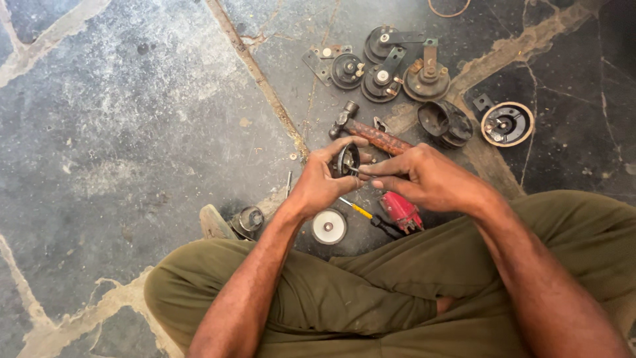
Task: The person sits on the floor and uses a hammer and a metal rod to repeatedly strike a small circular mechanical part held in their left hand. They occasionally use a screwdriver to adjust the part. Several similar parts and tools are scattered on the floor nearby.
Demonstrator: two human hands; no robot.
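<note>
Over lap | left hand (pixel 322 180) cupping round part (pixel 346 160) (upright) | right hand (pixel 417 174) probably pinching it

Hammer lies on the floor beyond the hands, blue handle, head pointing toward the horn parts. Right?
Not quite: the head view shows the hammer has a reddish-brown handle, not blue. It does lie on the floor beyond the hands, head toward the horn parts.

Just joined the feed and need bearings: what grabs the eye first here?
Both hands meet at centre: the left hand grips a small round black part while the right hand works at it. Beyond them a hammer lies on the stone floor, with a cluster of similar round parts further off.
</note>
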